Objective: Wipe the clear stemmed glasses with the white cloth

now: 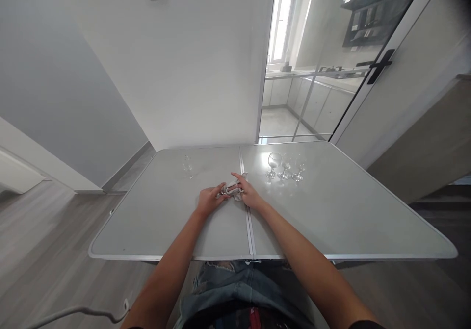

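Observation:
Over the middle of the table, a small clear stemmed glass [231, 189] lies sideways between my two hands. The fingers of my left hand [209, 201] are closed on its stem end. My right hand [251, 194] is at the bowl end, with a light grey cloth [238, 197] bunched between its fingers and the glass. Part of the bowl is hidden by the cloth and fingers. To the right of my hands, three stemmed glasses stand upright in a row: a left one [274, 161], a middle one [286, 164] and a right one [299, 167].
One more clear glass [188, 166] stands farther left on the grey folding table [154, 221]. A metal-edged seam [250, 233] crosses the tabletop. Behind it are a white wall [198, 74] and a glass door [312, 88]. A cable [83, 310] lies at lower left.

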### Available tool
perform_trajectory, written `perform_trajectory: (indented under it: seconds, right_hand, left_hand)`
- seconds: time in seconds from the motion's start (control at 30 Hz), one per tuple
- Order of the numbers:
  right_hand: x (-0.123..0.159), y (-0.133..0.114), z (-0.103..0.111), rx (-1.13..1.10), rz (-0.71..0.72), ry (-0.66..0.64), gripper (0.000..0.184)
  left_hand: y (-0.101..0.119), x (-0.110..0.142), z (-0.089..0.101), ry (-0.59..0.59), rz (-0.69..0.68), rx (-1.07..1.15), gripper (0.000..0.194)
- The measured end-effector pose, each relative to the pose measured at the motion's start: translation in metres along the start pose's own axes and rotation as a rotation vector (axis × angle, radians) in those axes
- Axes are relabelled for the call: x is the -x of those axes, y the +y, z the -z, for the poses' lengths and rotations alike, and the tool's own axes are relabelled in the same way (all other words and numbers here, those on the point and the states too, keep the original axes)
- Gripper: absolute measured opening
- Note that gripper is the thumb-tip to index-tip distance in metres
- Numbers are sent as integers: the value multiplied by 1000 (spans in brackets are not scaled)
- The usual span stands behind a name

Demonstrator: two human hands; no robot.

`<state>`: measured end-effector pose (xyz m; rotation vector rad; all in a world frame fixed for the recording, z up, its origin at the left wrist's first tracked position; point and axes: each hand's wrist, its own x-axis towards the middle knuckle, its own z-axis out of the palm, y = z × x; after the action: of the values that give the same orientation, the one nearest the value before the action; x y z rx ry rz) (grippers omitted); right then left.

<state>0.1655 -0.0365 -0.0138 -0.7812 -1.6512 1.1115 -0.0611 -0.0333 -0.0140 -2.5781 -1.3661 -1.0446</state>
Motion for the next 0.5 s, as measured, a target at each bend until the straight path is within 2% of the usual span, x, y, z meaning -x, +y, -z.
perform_trajectory:
  seconds: [0.1, 0.23, 0.33, 0.5]
  right_hand:
    - [-2, 4, 4, -166, -89, 33, 83]
    - [-1, 3, 11, -316, -135, 158, 78]
    - [1, -3, 9, -212, -49, 155, 80]
    - [3, -11, -1, 93, 45, -36, 90]
  left_hand:
    - [1, -1, 1, -29, 58, 48, 51]
    - [-1, 0, -2, -39, 17, 135, 53]
    - [-4, 2, -5, -7, -28, 149, 54]
    - [-6, 3, -6, 21, -64, 89, 51]
